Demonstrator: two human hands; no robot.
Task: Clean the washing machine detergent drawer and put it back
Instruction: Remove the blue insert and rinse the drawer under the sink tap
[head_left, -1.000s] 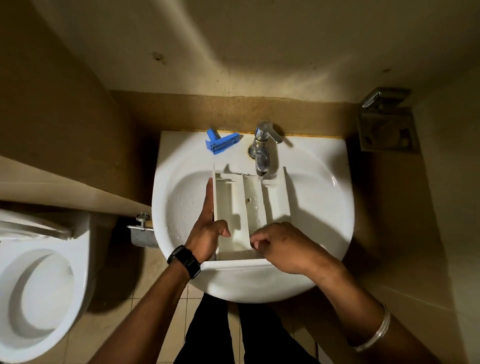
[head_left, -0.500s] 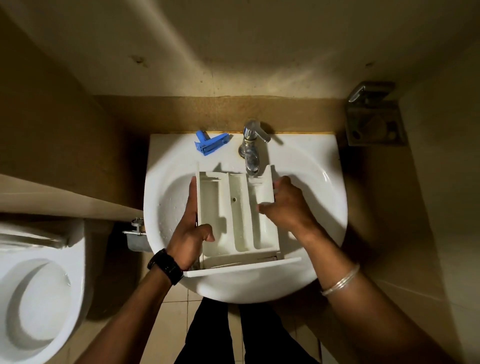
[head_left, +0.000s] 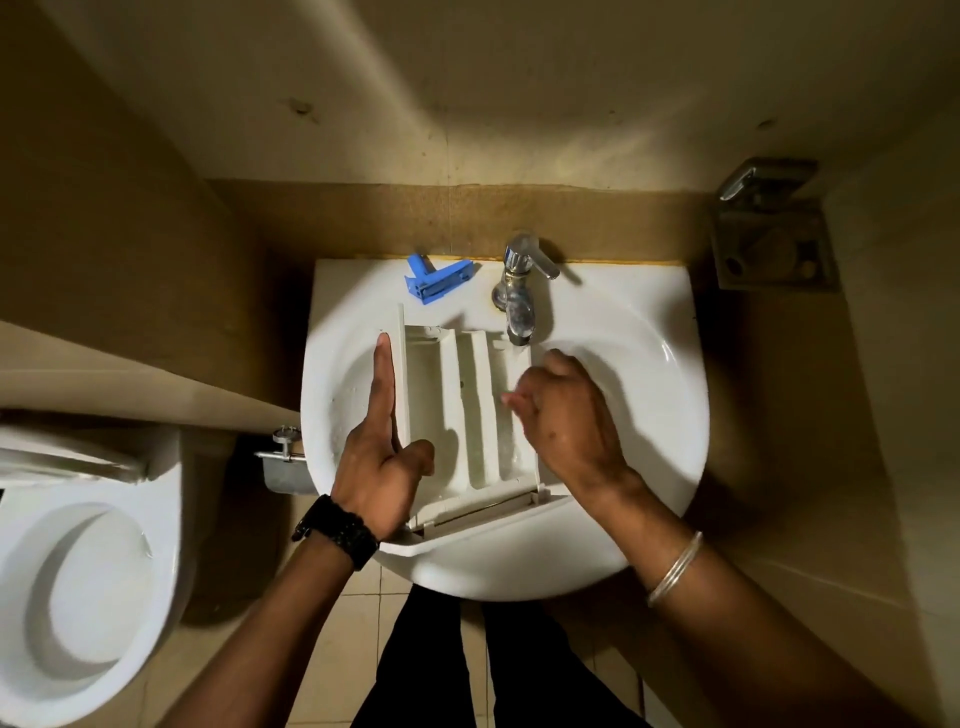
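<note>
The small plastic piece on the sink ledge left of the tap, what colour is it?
Blue, seen in the head view: the plastic piece lies apart from the drawer.

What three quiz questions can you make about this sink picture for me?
1. True or false: the blue part lies inside the drawer.
2. Which hand has its thumb hooked over the drawer's wall? A left hand B right hand
3. Fill in: the drawer rests in the ___, under the tap.

Key: 1 false, it sits on the rim behind; 2 A; 3 sink.
</note>
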